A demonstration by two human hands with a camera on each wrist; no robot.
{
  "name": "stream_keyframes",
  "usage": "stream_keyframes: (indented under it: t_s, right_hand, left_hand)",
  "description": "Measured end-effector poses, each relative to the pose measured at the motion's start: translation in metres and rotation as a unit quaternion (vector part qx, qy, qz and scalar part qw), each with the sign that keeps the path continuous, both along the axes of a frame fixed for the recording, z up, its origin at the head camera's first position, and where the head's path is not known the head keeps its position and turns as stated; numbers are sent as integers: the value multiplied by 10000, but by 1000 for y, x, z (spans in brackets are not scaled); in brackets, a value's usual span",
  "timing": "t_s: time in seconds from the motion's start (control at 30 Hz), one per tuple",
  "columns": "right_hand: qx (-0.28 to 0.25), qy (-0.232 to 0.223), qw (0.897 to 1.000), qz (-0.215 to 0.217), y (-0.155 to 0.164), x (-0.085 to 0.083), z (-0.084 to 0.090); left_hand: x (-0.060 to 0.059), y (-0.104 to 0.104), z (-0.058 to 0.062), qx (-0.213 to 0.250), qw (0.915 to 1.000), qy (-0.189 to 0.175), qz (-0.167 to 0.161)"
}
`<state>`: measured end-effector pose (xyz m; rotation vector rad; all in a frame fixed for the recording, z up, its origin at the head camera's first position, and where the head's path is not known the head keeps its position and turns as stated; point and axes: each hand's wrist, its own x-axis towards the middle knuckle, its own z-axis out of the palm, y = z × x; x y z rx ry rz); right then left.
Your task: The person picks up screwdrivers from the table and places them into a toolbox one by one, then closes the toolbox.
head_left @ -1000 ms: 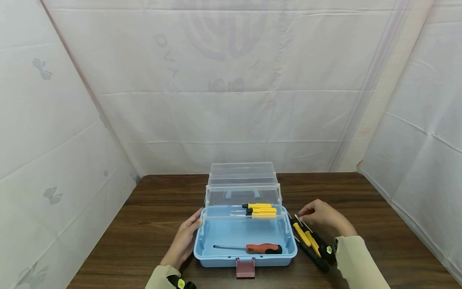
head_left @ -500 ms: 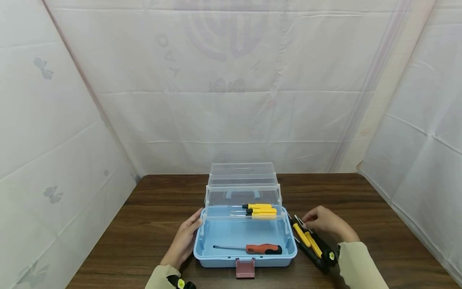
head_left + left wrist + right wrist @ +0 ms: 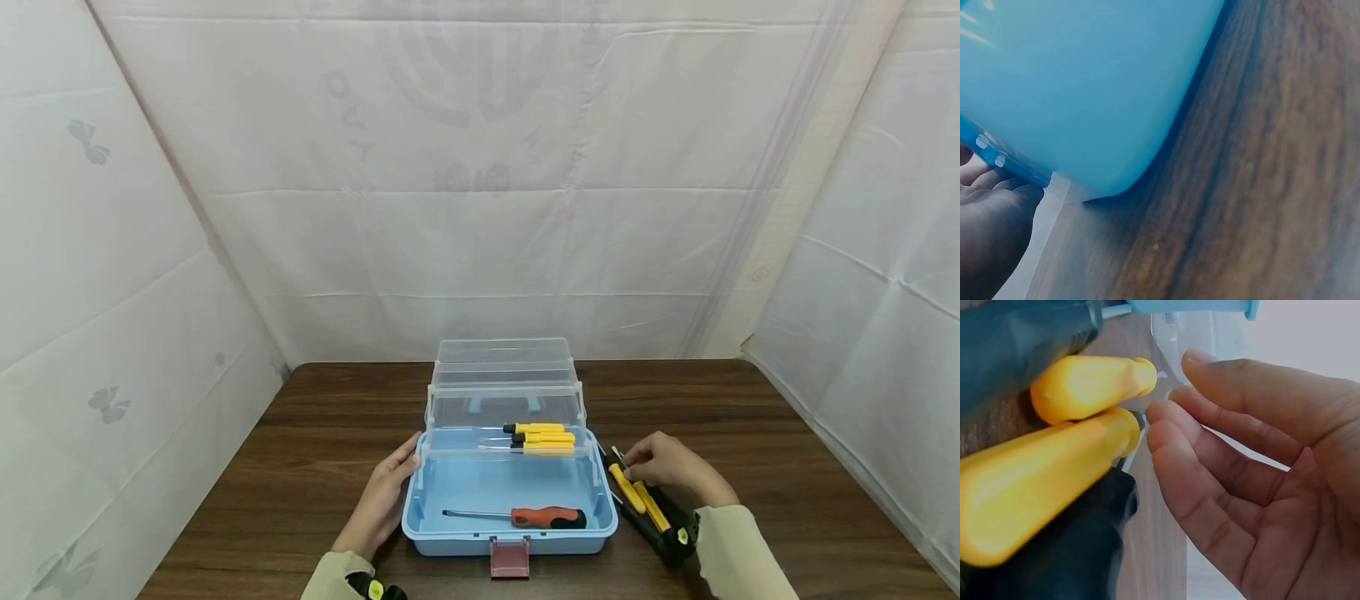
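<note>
An open light-blue toolbox (image 3: 510,487) with a raised clear lid stands on the table. My left hand (image 3: 386,500) grips its left side, the thumb at the rim; the left wrist view shows its fingers against the toolbox wall (image 3: 1091,94). An orange-and-black screwdriver (image 3: 547,517) lies inside. My right hand (image 3: 675,468) is over a bunch of screwdrivers right of the box. In the right wrist view, its thumb and bent fingers stand apart, fingertips close to the shaft of a yellow-handled screwdriver (image 3: 1047,481). Another yellow-handled screwdriver (image 3: 1094,387) lies beside it.
Several yellow screwdrivers (image 3: 542,437) lie in the clear tray (image 3: 450,442) at the back of the box. Black-handled screwdrivers (image 3: 651,533) lie by the box's right side. A pink latch (image 3: 510,558) hangs at the front. White sheeting (image 3: 480,250) encloses the brown table (image 3: 322,433).
My right hand has shifted slightly toward me and the screwdriver handles. Some of the screwdrivers under it have shifted slightly. My left hand and the toolbox have stayed in place.
</note>
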<state>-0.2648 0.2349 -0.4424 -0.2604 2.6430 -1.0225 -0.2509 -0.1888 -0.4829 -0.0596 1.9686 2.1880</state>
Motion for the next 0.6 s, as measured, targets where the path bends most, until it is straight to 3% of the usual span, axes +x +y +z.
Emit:
stream_keyframes:
  t_s: [0.33,0.6]
  right_hand:
    - [-64,-15,9998,-184,-9,2,-2]
    - [173,-93,9987,-466,-16,-1,-5]
  left_hand:
    - [0,0,-1,10,10000,13,19]
    - [-1,0,-1,7,10000,27,10]
